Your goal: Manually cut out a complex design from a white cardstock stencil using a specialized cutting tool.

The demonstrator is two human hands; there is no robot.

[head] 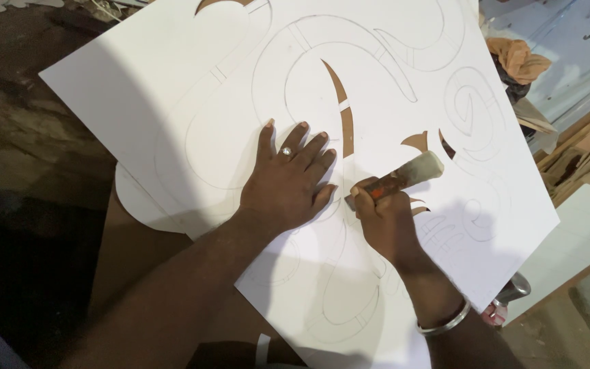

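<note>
While left hand (287, 179) flattens smooth white board (172, 102) — right hand (382, 217) grips wooden-handled knife (399, 179).

White board (172, 102) bears grey pencilled swirls; red-and-cream tool handle (404, 178).

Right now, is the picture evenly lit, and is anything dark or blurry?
Head view: not even; the white board is bright, with soft shadows beside the left hand and the right hand, which holds a knife; the floor at left is nearly black; the far corner clutter looks soft.

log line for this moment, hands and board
left hand: flat on white board | right hand: gripping cutting tool | board: partly cut
</note>
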